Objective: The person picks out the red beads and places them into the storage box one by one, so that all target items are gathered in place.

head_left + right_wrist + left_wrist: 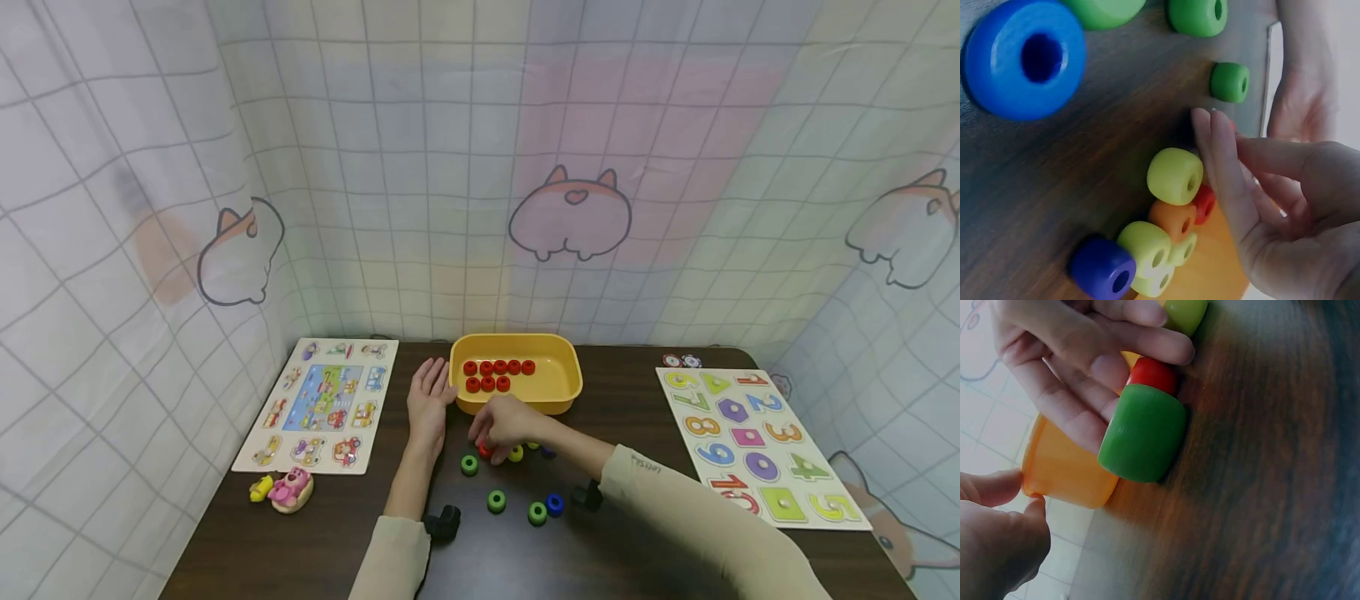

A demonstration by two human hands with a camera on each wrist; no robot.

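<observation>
My left hand (429, 406) lies beside the left end of the yellow tray (551, 382), its fingers extended and the thumb touching the tray wall. Several red beads (488, 384) stand in two rows inside the tray. In front of it, my right hand (512, 422) pinches a red bead (486, 451) low over the table; in the right wrist view the fingers mostly cover it. A green bead (1142, 433) stands close by. Yellow beads (1175, 176), an orange bead (1173, 219) and another red bead (1204, 204) sit near the right hand.
More green beads (497, 501) and a blue bead (554, 504) lie toward the front of the table. A picture puzzle board (247, 458) is at left, with a pink toy figure (291, 490) below it. A number puzzle board (686, 417) and chips (692, 361) are at right.
</observation>
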